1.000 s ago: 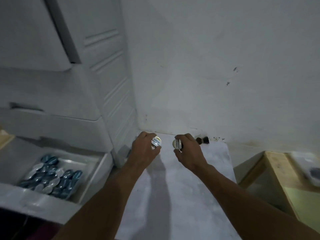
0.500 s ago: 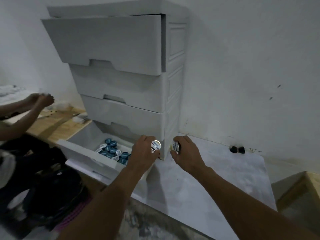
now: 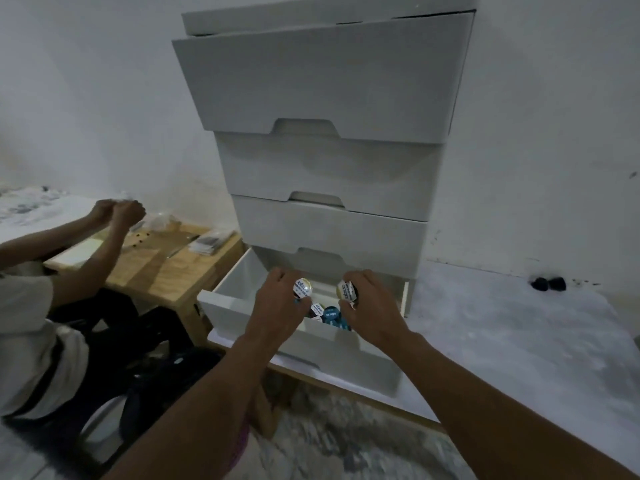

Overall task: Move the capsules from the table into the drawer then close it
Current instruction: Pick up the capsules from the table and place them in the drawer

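Note:
The bottom drawer [image 3: 235, 292] of a white drawer unit [image 3: 322, 77] stands pulled open, with several blue capsules [image 3: 330, 314] lying inside. Both my hands hover over the open drawer. My left hand [image 3: 277, 310] grips a capsule [image 3: 302, 288] with a white printed lid. My right hand [image 3: 372, 311] grips another capsule [image 3: 346, 291] with a gold rim. Two dark capsules [image 3: 549, 284] lie on the white table [image 3: 519, 341] by the wall at the right.
Another person [image 3: 31, 323] sits at the left, hands raised over a wooden table [image 3: 162, 268] with small packets. The three upper drawers are shut. A patterned floor shows below the table edge.
My view swung left from the table corner to the drawer unit. Both hands carried their capsules left from the table and now hang over the open drawer.

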Demonstrator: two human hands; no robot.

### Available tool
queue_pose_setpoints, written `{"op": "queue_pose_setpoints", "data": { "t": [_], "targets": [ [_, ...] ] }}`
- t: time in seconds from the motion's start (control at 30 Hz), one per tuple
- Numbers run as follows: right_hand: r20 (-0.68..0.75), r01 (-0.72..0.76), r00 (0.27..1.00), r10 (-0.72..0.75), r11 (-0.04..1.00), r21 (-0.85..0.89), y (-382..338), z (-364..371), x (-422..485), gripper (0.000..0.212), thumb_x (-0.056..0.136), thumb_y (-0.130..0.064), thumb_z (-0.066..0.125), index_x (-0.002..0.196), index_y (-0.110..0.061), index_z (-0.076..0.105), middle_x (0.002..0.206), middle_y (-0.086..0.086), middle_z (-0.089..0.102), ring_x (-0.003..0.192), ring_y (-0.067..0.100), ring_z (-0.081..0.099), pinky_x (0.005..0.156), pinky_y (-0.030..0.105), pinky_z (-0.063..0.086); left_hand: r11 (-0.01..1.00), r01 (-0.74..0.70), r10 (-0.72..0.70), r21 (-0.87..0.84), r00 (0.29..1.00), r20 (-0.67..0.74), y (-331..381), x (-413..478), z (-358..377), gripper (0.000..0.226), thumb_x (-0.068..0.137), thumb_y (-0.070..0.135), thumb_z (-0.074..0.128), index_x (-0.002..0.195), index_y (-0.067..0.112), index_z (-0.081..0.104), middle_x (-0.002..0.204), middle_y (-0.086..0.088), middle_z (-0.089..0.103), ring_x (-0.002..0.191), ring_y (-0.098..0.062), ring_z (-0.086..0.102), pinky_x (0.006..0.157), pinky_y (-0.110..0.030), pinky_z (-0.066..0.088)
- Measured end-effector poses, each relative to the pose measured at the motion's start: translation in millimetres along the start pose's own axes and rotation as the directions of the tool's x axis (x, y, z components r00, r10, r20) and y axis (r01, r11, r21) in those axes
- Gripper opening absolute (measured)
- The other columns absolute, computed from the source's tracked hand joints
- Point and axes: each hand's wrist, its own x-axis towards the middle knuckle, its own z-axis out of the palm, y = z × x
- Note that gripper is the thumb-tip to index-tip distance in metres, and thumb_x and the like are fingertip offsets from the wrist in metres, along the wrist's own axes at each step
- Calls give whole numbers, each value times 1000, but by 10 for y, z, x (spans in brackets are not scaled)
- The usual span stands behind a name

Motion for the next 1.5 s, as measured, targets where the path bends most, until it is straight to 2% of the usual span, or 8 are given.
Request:
{"op": "queue_pose_setpoints", "data": {
  "t": [0.1,0.2,0.47,0.67,0.83,1.03,1.3,1.5],
  "targets": [
    [11,-28,1000,28,999,-21,-14,162,188,39,83,-10,66,121,-9,55,118,11,52,97,23,54,81,21,37,999,18,-17,-35,1000,22,-217,196,19,34,80,16,69,111,10,58,115,-7,51,97,-23,56,82,-29,47],
    [38,-40,998,41,999,-27,37,355,438,38,84,-10,65,121,-10,54,117,9,51,92,17,50,81,23,41,999,21,-18,-36,998,66,-425,457,111,35,83,17,67,115,9,57,119,-8,49,100,-23,55,86,-29,46],
    [166,-102,980,106,994,-31,317,1044,1072,32,86,-12,61,118,-12,54,115,8,55,100,22,52,79,22,32,997,-6,-13,79,971,239,-952,1125,453,49,85,24,66,131,19,49,130,-4,49,114,-19,53,96,-28,44],
    [176,-234,954,243,970,-73,455,1289,1208,32,87,-12,59,119,-13,53,118,7,55,104,25,54,75,22,32,995,-69,40,65,929,369,-1197,1461,753,48,85,21,65,131,17,51,129,-5,49,112,-19,53,94,-24,42],
    [127,-398,902,412,910,-118,498,1361,1247,44,83,-13,64,126,-14,52,126,7,49,112,25,54,87,22,39,987,-164,138,9,858,494,-1314,1614,1000,53,86,23,65,136,19,47,135,-5,43,116,-19,51,99,-25,42],
    [121,-491,853,508,859,-145,449,1445,1197,48,84,-14,65,129,-16,49,128,4,49,115,23,53,95,24,40,971,-227,227,-71,795,563,-1424,1701,1195,56,86,24,66,138,17,45,134,-6,46,118,-20,51,102,-29,43],
    [111,-495,848,519,849,-185,523,1575,1249,41,84,-21,64,124,-15,55,120,6,56,108,25,56,89,27,43,947,-308,304,-96,753,584,-1519,1755,1394,35,84,25,65,117,15,60,116,-5,56,103,-22,56,90,-33,50],
    [142,-487,837,529,838,-248,634,1671,1297,23,84,-14,61,106,-15,55,104,7,58,94,27,58,70,27,40,944,-315,309,-95,754,579,-1520,1798,1496,31,81,20,62,111,16,61,110,-4,58,101,-23,57,82,-33,50]
  ]
}}
